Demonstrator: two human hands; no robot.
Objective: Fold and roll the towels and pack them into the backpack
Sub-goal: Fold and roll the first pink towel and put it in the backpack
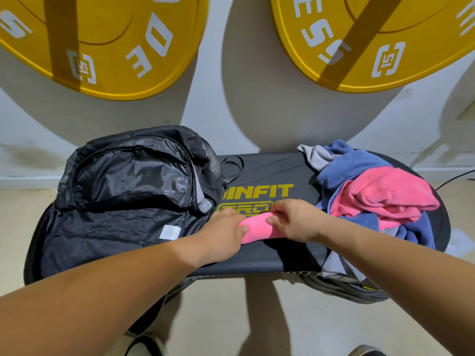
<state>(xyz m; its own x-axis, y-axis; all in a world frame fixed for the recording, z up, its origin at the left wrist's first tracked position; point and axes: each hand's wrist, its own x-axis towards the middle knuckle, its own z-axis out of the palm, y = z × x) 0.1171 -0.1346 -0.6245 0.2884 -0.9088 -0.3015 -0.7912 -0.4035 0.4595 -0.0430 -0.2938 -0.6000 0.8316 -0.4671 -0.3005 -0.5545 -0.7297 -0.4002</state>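
A pink towel (259, 228) lies rolled into a short tube on the black step platform (277, 170). My left hand (222, 232) grips its left end and my right hand (295, 220) grips its right end, fingers curled over the roll. The black backpack (128, 191) lies unzipped and spread wide to the left, its dark lining showing, right beside my left hand. A loose heap of towels (380, 194) in pink, blue and grey sits on the platform's right end.
Two big yellow weight plates (108, 42) lean against the white wall behind the platform. A grey cloth hangs over the platform's front right edge (336, 265). Beige floor lies below, with a shoe (365, 350) at the bottom right.
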